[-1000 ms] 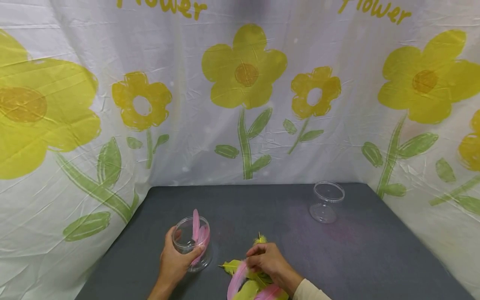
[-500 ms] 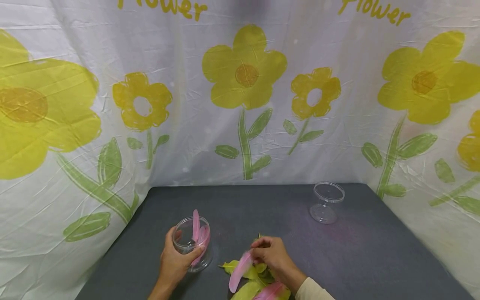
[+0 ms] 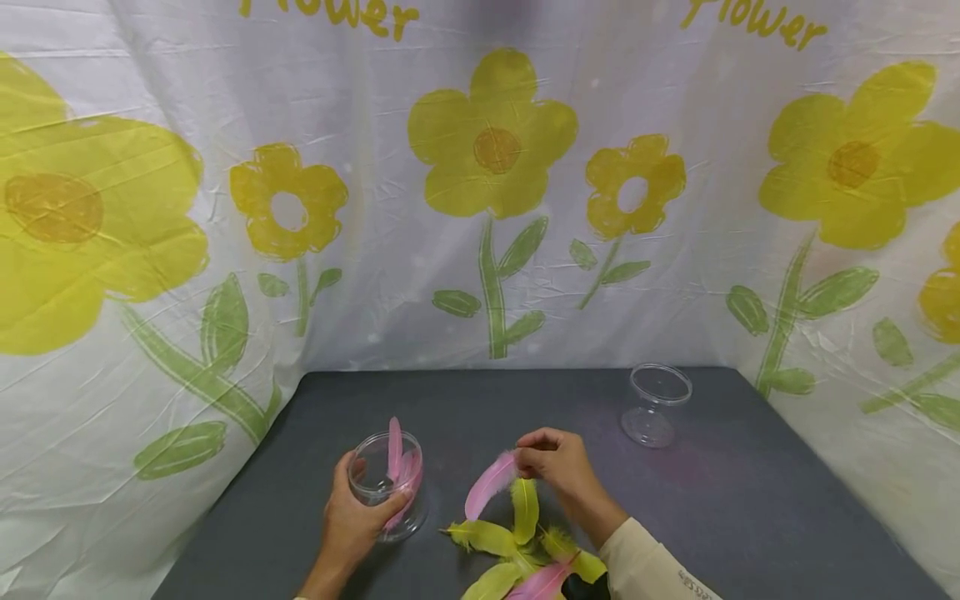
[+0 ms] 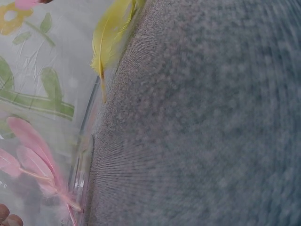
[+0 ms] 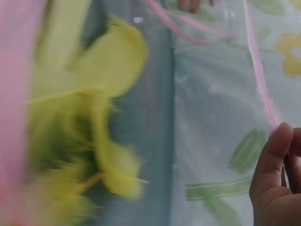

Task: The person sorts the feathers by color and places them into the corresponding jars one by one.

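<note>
In the head view my left hand (image 3: 356,512) grips a clear plastic cup (image 3: 370,493) at the left of the table, thumb across its front. Several pink feathers (image 3: 395,450) stand inside the cup, one rising above the rim. My right hand (image 3: 561,467) pinches one pink feather (image 3: 491,483) by its quill end, its broad tip pointing left. In the right wrist view that feather (image 5: 256,61) rises from between thumb and fingers. Below the hand lies a pile of yellow feathers (image 3: 486,537) with another pink feather (image 3: 542,581) among them.
A second clear cup (image 3: 656,406) with a flared top stands at the back right of the dark table (image 3: 480,408). A white cloth (image 3: 375,275) printed with yellow flowers hangs behind and at both sides.
My right hand has lifted the pink feather up and away from the pile, uncovering more yellow feathers. My left hand keeps its hold on the cup in the same place.
</note>
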A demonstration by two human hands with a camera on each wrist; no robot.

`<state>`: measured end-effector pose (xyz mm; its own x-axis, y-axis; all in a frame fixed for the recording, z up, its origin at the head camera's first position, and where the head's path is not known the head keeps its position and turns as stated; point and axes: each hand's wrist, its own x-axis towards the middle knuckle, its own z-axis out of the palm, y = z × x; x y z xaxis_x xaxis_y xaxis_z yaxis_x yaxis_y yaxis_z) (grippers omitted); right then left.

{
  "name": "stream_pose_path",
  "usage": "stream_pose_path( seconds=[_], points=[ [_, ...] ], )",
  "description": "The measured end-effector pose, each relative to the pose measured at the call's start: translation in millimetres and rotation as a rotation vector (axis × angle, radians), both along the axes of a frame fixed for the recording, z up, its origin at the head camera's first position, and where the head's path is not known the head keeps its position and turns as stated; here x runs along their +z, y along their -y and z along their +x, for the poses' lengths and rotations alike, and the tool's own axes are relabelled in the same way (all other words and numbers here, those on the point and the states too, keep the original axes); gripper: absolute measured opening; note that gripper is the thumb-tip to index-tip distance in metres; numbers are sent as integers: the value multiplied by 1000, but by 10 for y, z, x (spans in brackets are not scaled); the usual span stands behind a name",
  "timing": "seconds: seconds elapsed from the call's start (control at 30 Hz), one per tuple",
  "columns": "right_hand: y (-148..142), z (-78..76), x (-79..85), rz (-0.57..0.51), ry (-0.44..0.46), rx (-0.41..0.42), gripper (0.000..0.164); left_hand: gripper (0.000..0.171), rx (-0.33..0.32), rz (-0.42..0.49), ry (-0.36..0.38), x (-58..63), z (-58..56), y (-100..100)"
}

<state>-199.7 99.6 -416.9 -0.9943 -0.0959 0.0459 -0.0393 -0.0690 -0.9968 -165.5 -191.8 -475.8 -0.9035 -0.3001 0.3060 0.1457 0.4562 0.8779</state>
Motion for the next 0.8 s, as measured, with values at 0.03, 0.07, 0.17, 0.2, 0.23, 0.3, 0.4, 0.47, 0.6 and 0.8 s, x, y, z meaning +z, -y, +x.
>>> stream_pose_path(
  seconds=[0.03, 0.07, 0.17, 0.2, 0.23, 0.3, 0.4, 0.47, 0.6, 0.8],
  points=[
    [6, -22, 42, -5, -9, -10, 12, 102, 1, 1, -2, 0, -1, 1],
    [14, -43, 86, -9, -18, -18, 12, 102, 1, 3, -3, -1, -3, 1],
    [43, -104, 221, -11, -38, -35, 9, 102, 4, 12, -4, 0, -6, 2],
    [54, -122, 265, -8, -42, -36, 8, 102, 4, 15, -5, 1, -6, 2],
    [67, -140, 305, -6, -45, -36, 8, 102, 4, 17, -7, 2, -5, 2],
    [99, -174, 385, 1, -51, -35, 9, 102, 5, 19, -8, 4, -3, 2],
    [162, -217, 494, 14, -49, -21, 10, 102, 6, 17, -7, 10, 1, 1],
    [216, -236, 563, 12, -54, -7, 9, 102, 7, 16, -3, 11, 1, 2],
    [354, -264, 671, 7, -74, 10, 9, 103, 6, 22, 3, 1, -1, 2],
    [539, -312, 752, 15, -100, 31, 8, 104, -5, 33, 4, -5, -2, 1]
  ],
)
